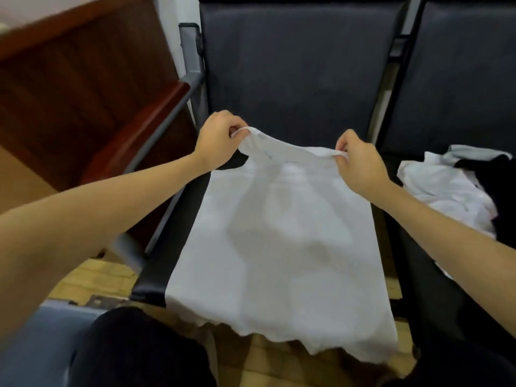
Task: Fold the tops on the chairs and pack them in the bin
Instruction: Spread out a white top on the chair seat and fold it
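Both hands are on the white top (282, 233), one at each shoulder strap. The left hand (219, 142) pinches the left strap between thumb and curled fingers, lifted a touch off the chair (293, 65). The right hand (360, 164) pinches the right strap the same way, fingers curled tight on the cloth. The top hangs from those two pinches and spreads toward the person, lying flat over the dark seat, its scalloped hem spilling off the front edge. To the right, on the next chair (458, 79), sits a heap of clothes (452, 188), white and black, well apart from the right hand.
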